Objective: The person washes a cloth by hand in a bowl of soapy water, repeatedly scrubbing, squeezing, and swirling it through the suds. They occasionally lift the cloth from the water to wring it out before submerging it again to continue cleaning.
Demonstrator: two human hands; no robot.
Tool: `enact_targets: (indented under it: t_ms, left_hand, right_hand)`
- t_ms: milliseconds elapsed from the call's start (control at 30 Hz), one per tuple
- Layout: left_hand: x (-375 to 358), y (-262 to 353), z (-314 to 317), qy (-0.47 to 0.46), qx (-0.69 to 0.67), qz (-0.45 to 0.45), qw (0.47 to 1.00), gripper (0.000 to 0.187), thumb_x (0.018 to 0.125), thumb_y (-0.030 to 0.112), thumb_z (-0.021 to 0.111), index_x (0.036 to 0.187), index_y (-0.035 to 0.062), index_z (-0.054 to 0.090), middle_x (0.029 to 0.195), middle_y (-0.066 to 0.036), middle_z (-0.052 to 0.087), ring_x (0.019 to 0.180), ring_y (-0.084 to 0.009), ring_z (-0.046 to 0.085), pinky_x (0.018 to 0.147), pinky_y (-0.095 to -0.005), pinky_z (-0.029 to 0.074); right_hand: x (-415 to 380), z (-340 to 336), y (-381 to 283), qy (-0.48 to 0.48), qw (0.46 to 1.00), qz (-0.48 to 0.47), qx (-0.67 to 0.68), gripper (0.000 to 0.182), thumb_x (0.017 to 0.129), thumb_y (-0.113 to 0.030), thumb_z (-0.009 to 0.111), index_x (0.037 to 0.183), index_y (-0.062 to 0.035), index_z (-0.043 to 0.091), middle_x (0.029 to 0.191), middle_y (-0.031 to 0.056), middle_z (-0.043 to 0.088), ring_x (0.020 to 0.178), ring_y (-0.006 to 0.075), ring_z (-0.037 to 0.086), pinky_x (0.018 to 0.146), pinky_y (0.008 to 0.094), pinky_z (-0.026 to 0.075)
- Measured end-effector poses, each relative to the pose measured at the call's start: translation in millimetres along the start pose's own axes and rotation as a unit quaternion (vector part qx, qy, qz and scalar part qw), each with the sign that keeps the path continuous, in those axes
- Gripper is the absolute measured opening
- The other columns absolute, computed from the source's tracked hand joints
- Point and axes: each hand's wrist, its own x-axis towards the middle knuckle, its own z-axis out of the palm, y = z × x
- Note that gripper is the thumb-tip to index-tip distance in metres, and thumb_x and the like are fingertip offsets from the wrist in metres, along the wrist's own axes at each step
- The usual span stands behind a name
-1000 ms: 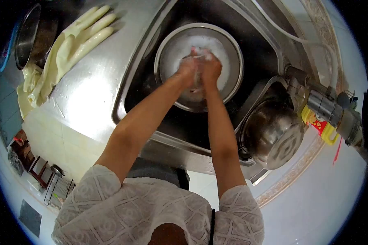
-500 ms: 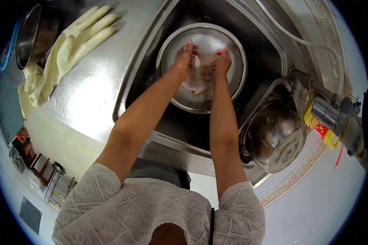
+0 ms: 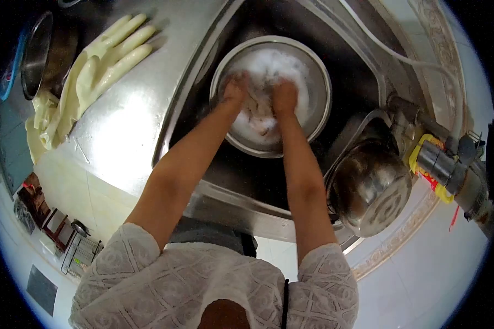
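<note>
A round metal basin (image 3: 325, 104) with foamy water stands in the dark sink. In its middle lies a wet, pale pinkish-beige cloth (image 3: 260, 118), partly covered by white suds (image 3: 271, 59). My left hand (image 3: 236, 89) is down in the water at the cloth's left side, its fingers curled in and blurred. Opposite it, my right hand (image 3: 285, 97) is closed on the cloth's right side, knuckles up. Foam hides the fingertips of both hands and much of the cloth, so its exact kind does not show.
Pale yellow rubber gloves (image 3: 101, 63) lie on the steel counter (image 3: 132, 118) at left, beside a dark pan (image 3: 37, 55). An upturned metal pot (image 3: 373, 189) sits at the sink's right corner, near the faucet (image 3: 436, 159) and a yellow-and-red package (image 3: 417, 153). A white hose (image 3: 392, 52) runs behind.
Both hands have gone from above the basin, with the cloth between them, down into the suds. The foam has spread around them.
</note>
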Motion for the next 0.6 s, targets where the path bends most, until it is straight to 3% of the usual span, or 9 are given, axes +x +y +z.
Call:
enact_targets:
  t_ms: [67,100,167,200,233,367,433,500,600]
  left_hand:
    - [-24,-12,1,-0.069,-0.203,0.251,0.944,0.043,0.085,0.034,0.033,0.120,0.0094,0.034,0.122,-0.006,0.036,0.113,-0.0177,0.033,0.094,-0.0322,0.024]
    - [-35,-15,1,-0.103,-0.298,0.366,0.876,0.041,0.087,0.035,0.030,0.118,0.0092,0.037,0.119,-0.006,0.039,0.111,-0.0176,0.034,0.094,-0.0327,0.023]
    - [-75,21,-17,-0.179,-0.464,0.210,0.842,0.041,0.086,0.037,0.032,0.117,0.0097,0.037,0.115,-0.006,0.042,0.107,-0.0185,0.037,0.092,-0.0332,0.025]
    - [-88,34,-24,-0.243,-0.603,0.043,0.759,0.042,0.086,0.039,0.033,0.116,0.0102,0.038,0.111,-0.006,0.044,0.104,-0.0194,0.040,0.090,-0.0337,0.028]
    - [-87,37,-25,-0.282,-0.691,0.032,0.665,0.045,0.082,0.044,0.039,0.109,0.0087,0.043,0.100,-0.007,0.049,0.094,-0.0204,0.046,0.083,-0.0326,0.035]
    - [-78,24,-34,-0.370,-0.664,-0.034,0.649,0.049,0.081,0.051,0.037,0.103,0.0076,0.045,0.096,-0.006,0.051,0.092,-0.0217,0.048,0.082,-0.0367,0.038]
    - [-109,38,-37,-0.242,-0.572,-0.026,0.783,0.050,0.080,0.049,0.042,0.101,0.0041,0.047,0.094,-0.008,0.051,0.085,-0.0210,0.050,0.075,-0.0322,0.041]
    - [-127,45,-34,-0.230,-0.548,0.002,0.804,0.052,0.080,0.049,0.040,0.104,0.0036,0.045,0.097,-0.009,0.051,0.086,-0.0205,0.050,0.075,-0.0321,0.041]
    - [-119,40,-22,-0.214,-0.528,-0.028,0.821,0.069,0.073,0.060,0.041,0.116,0.0053,0.037,0.113,-0.011,0.046,0.103,-0.0269,0.044,0.081,-0.0411,0.038]
  right_hand:
    - [9,-27,-19,0.161,0.929,0.306,0.131,0.020,0.067,-0.012,0.057,0.081,0.0023,0.052,0.079,0.0163,0.055,0.073,0.0308,0.053,0.064,0.0377,0.040]
    - [8,-2,-5,0.221,0.963,0.102,0.117,0.021,0.068,-0.018,0.057,0.078,0.0003,0.050,0.078,0.0152,0.055,0.071,0.0293,0.053,0.064,0.0365,0.040]
    - [0,-32,-50,0.191,0.955,0.111,0.197,0.019,0.067,-0.015,0.055,0.079,-0.0014,0.049,0.076,0.0161,0.054,0.069,0.0302,0.052,0.061,0.0376,0.039]
    - [-7,-52,-75,0.158,0.940,0.118,0.278,0.017,0.067,-0.012,0.052,0.080,-0.0030,0.047,0.074,0.0170,0.052,0.067,0.0311,0.052,0.058,0.0387,0.038]
    - [-16,-66,-88,0.155,0.941,0.119,0.277,0.017,0.067,-0.012,0.052,0.080,-0.0030,0.047,0.074,0.0170,0.052,0.067,0.0311,0.052,0.058,0.0387,0.038]
    - [-42,-98,-124,0.117,0.947,-0.111,0.277,0.015,0.073,-0.019,0.053,0.072,-0.0045,0.048,0.066,0.0126,0.054,0.061,0.0298,0.052,0.059,0.0376,0.040]
    - [-43,-99,-122,0.121,0.946,-0.204,0.222,0.014,0.074,-0.019,0.052,0.073,-0.0050,0.051,0.061,0.0114,0.053,0.057,0.0314,0.052,0.054,0.0392,0.040]
    - [-18,-89,-100,0.019,0.996,0.092,-0.008,0.034,0.080,-0.032,0.046,0.063,-0.0029,0.050,0.060,0.0153,0.054,0.054,0.0314,0.050,0.059,0.0384,0.040]
    - [3,-87,-73,0.095,0.975,0.147,0.139,0.029,0.081,-0.028,0.042,0.071,-0.0040,0.056,0.065,0.0141,0.056,0.057,0.0318,0.053,0.056,0.0414,0.041]
